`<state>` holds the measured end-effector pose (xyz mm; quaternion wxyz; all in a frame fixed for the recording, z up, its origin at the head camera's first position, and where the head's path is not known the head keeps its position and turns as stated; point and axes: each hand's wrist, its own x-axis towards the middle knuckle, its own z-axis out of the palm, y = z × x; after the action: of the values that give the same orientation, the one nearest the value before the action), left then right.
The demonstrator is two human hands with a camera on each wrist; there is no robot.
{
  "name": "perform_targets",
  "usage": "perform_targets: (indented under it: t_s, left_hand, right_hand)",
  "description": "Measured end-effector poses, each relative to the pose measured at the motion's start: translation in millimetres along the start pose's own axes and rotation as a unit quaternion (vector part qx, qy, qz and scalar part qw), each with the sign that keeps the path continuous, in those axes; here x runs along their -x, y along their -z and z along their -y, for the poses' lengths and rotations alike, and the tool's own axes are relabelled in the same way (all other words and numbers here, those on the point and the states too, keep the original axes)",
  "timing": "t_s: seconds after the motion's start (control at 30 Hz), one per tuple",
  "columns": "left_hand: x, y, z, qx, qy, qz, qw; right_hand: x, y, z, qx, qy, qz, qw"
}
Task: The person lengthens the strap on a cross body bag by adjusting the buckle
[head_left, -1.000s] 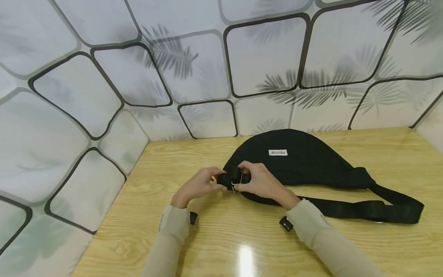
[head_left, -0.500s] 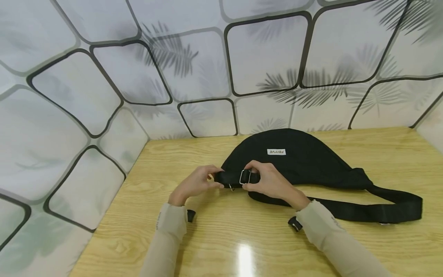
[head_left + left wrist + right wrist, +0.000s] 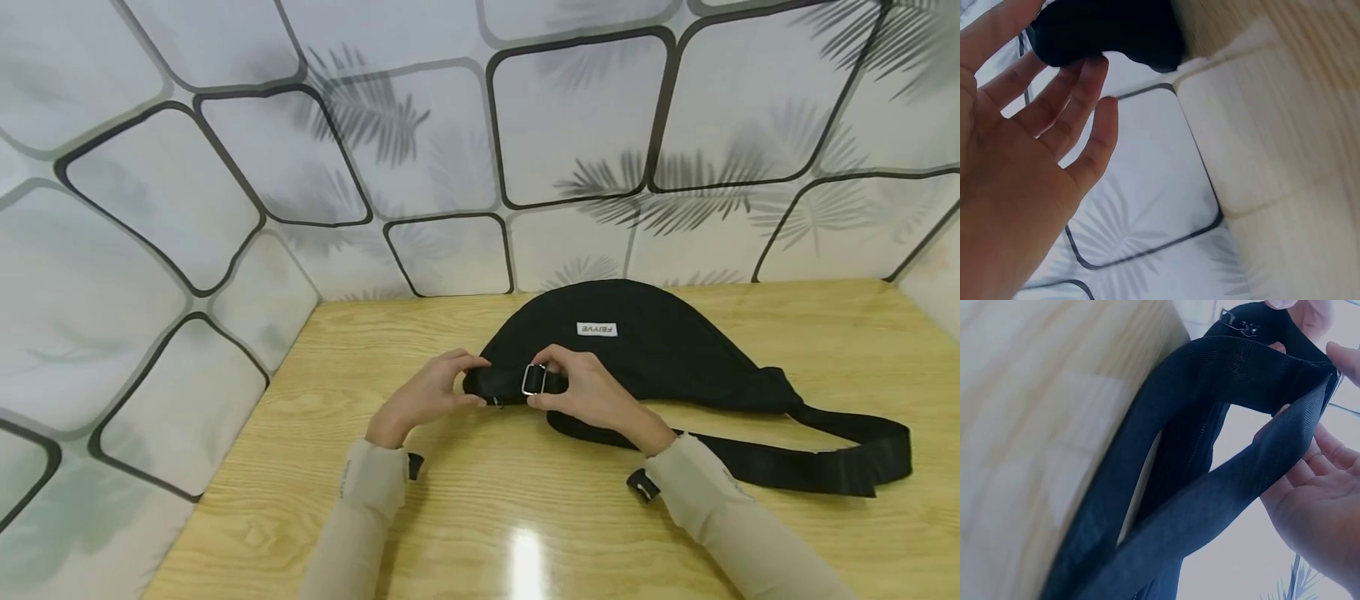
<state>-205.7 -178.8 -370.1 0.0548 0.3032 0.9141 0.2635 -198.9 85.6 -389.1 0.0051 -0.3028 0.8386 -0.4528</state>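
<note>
A black waist bag (image 3: 637,342) with a small white label lies in the middle of the table in the head view. My left hand (image 3: 431,396) pinches the bag's left end, where the strap starts, between thumb and fingers. Black fabric sits against the fingertips of that hand (image 3: 1041,144) in the left wrist view. My right hand (image 3: 592,392) pinches the black strap by a rectangular metal buckle (image 3: 533,380). Two lengths of strap (image 3: 1222,500) meet at the right hand (image 3: 1322,500) in the right wrist view. A zip pull (image 3: 1238,324) hangs near the bag's end.
The rest of the strap (image 3: 810,467) loops out to the right on the wooden table (image 3: 247,517). Pale patterned wall panels (image 3: 577,125) stand behind and on the left. Black wrist bands (image 3: 642,485) show at the sleeves.
The right hand has shifted slightly right, drawing the metal buckle away from the left hand and turning it flat to view. At far right the strap loop has slid and twisted a little.
</note>
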Motion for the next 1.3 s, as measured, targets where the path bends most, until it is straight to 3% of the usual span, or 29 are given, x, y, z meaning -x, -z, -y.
perform_targets:
  t_s: [0.17, 0.23, 0.5, 0.7, 1.0, 1.13, 1.3]
  left_hand:
    - [-10.7, -6.1, -10.7, -0.061, -0.04, 0.005, 0.9973]
    - [-15.5, -8.3, -14.3, -0.064, -0.054, 0.002, 0.9965]
    - [-27.2, -12.2, -25.1, 0.004, -0.051, 0.018, 0.9986]
    - [-29.4, -13.8, -26.0, 0.021, -0.05, 0.019, 0.9983]
    - [-30.0, -16.6, -22.7, 0.054, -0.048, 0.02, 0.9972]
    - [-29.4, -17.4, -21.0, 0.048, -0.044, 0.016, 0.9978]
    - [-29.1, -20.0, -20.7, 0.061, -0.038, 0.023, 0.9971]
  right_hand:
    - [-1.3, 0.3, -0.6, -0.016, 0.004, 0.002, 0.9999]
    - [-1.9, -0.1, -0.3, -0.023, 0.003, 0.005, 0.9997]
    - [-2.7, 0.0, -0.2, -0.033, -0.002, 0.02, 0.9993]
    - [-2.8, 6.5, -3.4, -0.05, -0.008, 0.054, 0.9973]
    - [2.3, 26.4, -13.8, -0.175, -0.073, 0.109, 0.9758]
    - [5.0, 30.8, -21.2, -0.197, -0.109, 0.121, 0.9668]
    - [6.0, 32.0, -25.8, -0.193, -0.135, 0.112, 0.9653]
